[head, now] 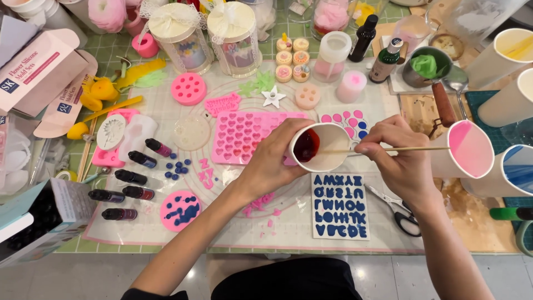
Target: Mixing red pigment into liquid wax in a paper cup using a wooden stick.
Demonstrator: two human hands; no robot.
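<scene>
At the far left of the worktop, an open pink-and-white carton is lying above a row of small dark dye bottles, which are sitting beside a round pink mould holding blue patches. Further along, a pink heart-cavity mould is lying flat on the pale mat, just behind the left hand. That hand is gripping a white paper cup, its fingers clamped around the cup's wall, and is tilting it so the dark red liquid inside is showing. The cup is being held in the air above the mat, near the top edge of a blue letter mould. The right hand is pinching a thin wooden stick, fingers closed tight on it, with the stick's tip reaching into the cup. Scissors are lying under that wrist. To the right, a cup of pink liquid is standing beside a cup with blue.
</scene>
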